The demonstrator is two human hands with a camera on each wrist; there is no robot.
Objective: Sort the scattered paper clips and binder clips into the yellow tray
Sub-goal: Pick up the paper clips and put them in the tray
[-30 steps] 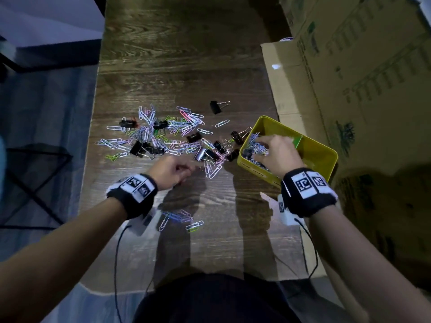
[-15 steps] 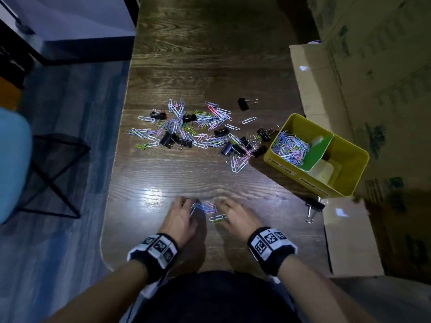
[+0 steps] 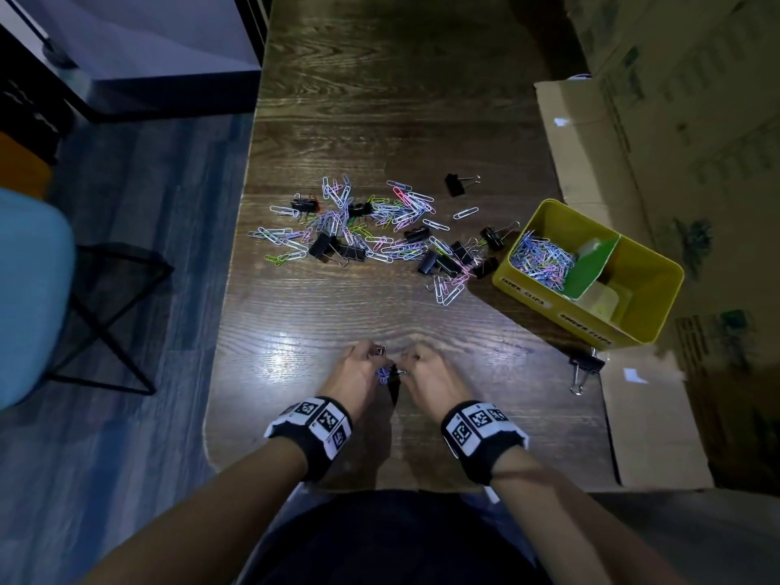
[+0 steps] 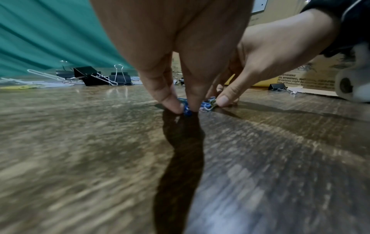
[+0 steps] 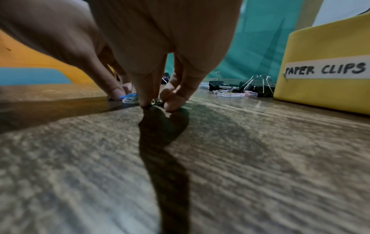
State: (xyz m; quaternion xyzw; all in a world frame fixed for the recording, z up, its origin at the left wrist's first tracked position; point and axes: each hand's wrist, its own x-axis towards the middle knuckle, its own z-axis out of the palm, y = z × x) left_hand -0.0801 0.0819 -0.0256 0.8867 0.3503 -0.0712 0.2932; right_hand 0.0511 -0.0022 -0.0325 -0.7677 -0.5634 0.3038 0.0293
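Note:
A small cluster of paper clips (image 3: 385, 372) lies near the table's front edge. My left hand (image 3: 371, 365) pinches its blue clips (image 4: 186, 109) between two fingertips. My right hand (image 3: 407, 366) pinches the cluster's other end (image 5: 155, 101) with its fingertips on the wood. The yellow tray (image 3: 527, 295) stands at the right, with paper clips (image 3: 542, 259) in its left compartment beside a green divider (image 3: 591, 263). Its label (image 5: 324, 69) reads PAPER CLIPS. A scattered pile of paper clips and black binder clips (image 3: 367, 230) covers the middle of the table.
One binder clip (image 3: 584, 367) lies at the cardboard's edge in front of the tray, and another (image 3: 458, 183) sits behind the pile. Flat cardboard (image 3: 591, 162) covers the right side. A blue chair (image 3: 29, 289) stands to the left, off the table.
My right hand left the tray and my left hand left the pile. Both came back to the small cluster near the front edge, first with flat fingers, now pinching it.

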